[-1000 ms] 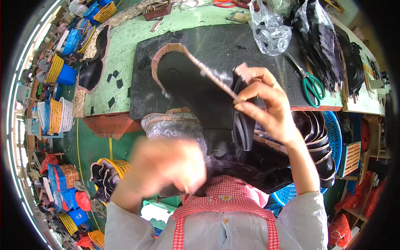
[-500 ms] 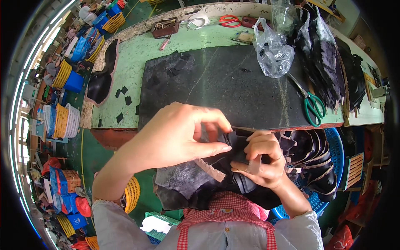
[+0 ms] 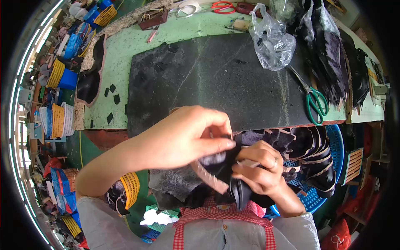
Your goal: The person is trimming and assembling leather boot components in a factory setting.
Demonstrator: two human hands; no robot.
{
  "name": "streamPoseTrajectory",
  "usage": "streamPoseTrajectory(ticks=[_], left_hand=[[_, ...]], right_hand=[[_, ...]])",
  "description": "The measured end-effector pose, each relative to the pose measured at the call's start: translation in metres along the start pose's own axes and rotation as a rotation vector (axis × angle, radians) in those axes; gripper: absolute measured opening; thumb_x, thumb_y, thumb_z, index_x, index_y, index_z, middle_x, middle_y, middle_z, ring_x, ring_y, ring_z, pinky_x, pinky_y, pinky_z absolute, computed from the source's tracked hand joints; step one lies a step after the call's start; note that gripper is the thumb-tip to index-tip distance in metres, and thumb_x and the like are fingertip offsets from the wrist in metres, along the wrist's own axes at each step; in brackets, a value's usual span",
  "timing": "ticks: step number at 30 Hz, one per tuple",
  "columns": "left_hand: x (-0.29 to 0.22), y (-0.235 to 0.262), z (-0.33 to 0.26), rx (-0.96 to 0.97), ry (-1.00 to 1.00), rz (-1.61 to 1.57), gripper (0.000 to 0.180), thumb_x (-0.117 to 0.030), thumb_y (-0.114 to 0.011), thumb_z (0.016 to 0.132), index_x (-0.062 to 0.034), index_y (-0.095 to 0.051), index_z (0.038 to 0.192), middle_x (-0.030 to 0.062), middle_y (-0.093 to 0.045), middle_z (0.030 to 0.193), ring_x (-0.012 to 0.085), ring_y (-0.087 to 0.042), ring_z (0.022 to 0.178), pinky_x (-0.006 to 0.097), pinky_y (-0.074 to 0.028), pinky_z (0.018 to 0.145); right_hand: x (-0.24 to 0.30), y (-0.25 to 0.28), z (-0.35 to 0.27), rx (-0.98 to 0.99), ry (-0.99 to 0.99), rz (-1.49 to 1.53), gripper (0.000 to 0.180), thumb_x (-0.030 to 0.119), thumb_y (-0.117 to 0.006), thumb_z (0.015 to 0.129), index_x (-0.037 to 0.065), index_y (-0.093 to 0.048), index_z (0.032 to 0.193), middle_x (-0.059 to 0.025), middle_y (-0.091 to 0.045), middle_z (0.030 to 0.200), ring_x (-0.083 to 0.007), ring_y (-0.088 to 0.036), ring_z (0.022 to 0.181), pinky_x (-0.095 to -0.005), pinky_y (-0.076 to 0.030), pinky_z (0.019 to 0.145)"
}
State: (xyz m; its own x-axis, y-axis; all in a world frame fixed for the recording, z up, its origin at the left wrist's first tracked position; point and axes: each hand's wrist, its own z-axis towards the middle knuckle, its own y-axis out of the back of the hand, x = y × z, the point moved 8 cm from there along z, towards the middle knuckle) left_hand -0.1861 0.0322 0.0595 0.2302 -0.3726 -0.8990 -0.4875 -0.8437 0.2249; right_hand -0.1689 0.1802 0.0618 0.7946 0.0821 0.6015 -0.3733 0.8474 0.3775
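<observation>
Over my lap, below the table's front edge, lies a black leather piece (image 3: 240, 193) with grey furry lining (image 3: 173, 182), perhaps a shoe upper. My left hand (image 3: 187, 135) pinches its upper part between thumb and curled fingers. Lower and to the right, my right hand (image 3: 261, 167) is closed round a fold of the same piece, a ring on one finger. A pale tan strip (image 3: 211, 179) runs along an edge between the hands. A light scrap shows at the right hand's fingers. The exact grip points are partly hidden.
A dark board (image 3: 200, 83) covers much of the green table (image 3: 114, 75). Green-handled scissors (image 3: 315, 104) and a clear plastic bag (image 3: 273, 46) lie on it. Black furry pieces (image 3: 327, 54) are heaped at right. A blue basket (image 3: 338, 146) below holds several leather pieces.
My view has shifted slightly. The left hand is nearer the right hand's level, still pinching. The right hand's fingers have curled tighter, and the leather fold below them hangs lower.
</observation>
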Motion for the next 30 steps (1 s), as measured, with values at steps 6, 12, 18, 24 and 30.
streamPoseTrajectory(ticks=[6, 12, 18, 24, 30], left_hand=[[-0.023, -0.02, -0.025, 0.134, 0.063, 0.282, 0.015, -0.012, -0.066, 0.092, 0.0, -0.057, 0.096, 0.0089, -0.056, 0.062, 0.013, -0.048, 0.054, 0.031, -0.039, 0.052], [0.069, -0.052, -0.025, 0.157, 0.312, -0.263, 0.011, -0.012, -0.061, 0.098, -0.003, -0.056, 0.097, -0.0061, -0.056, 0.076, 0.0004, -0.046, 0.072, 0.02, -0.039, 0.061], [0.067, -0.059, -0.034, 0.141, 0.376, -0.337, 0.012, -0.013, -0.061, 0.098, -0.0037, -0.055, 0.094, -0.0049, -0.055, 0.074, 0.0008, -0.048, 0.066, 0.021, -0.039, 0.056], [0.073, -0.059, -0.034, 0.124, 0.425, -0.385, 0.013, -0.015, -0.061, 0.099, -0.0039, -0.056, 0.094, -0.0049, -0.055, 0.071, 0.0019, -0.049, 0.062, 0.021, -0.038, 0.053], [0.07, -0.058, -0.035, 0.143, 0.415, -0.33, 0.014, -0.015, -0.061, 0.099, -0.0009, -0.057, 0.099, -0.0029, -0.06, 0.081, 0.0004, -0.051, 0.077, 0.02, -0.043, 0.064]], right_hand=[[0.018, 0.006, -0.011, 0.064, 0.019, 0.375, 0.019, 0.014, -0.075, 0.067, 0.009, -0.069, 0.084, -0.0089, -0.066, 0.099, -0.0238, -0.065, 0.078, -0.0355, -0.053, 0.066], [0.006, -0.015, -0.05, 0.102, -0.139, 0.341, 0.02, 0.009, -0.079, 0.069, 0.004, -0.067, 0.084, -0.0086, -0.065, 0.099, -0.0263, -0.065, 0.085, -0.0357, -0.053, 0.071], [0.017, -0.018, -0.053, 0.121, -0.229, 0.282, 0.026, 0.008, -0.079, 0.065, 0.004, -0.068, 0.087, -0.0062, -0.06, 0.091, -0.0237, -0.059, 0.074, -0.0334, -0.052, 0.064], [0.009, -0.023, -0.056, 0.165, -0.407, 0.281, 0.024, 0.009, -0.079, 0.072, 0.004, -0.068, 0.093, -0.0085, -0.061, 0.09, -0.024, -0.057, 0.069, -0.0339, -0.049, 0.059], [0.002, -0.02, -0.051, 0.16, -0.365, 0.49, 0.014, 0.009, -0.075, 0.082, 0.003, -0.067, 0.091, -0.013, -0.07, 0.089, -0.0249, -0.065, 0.077, -0.0347, -0.052, 0.072]])
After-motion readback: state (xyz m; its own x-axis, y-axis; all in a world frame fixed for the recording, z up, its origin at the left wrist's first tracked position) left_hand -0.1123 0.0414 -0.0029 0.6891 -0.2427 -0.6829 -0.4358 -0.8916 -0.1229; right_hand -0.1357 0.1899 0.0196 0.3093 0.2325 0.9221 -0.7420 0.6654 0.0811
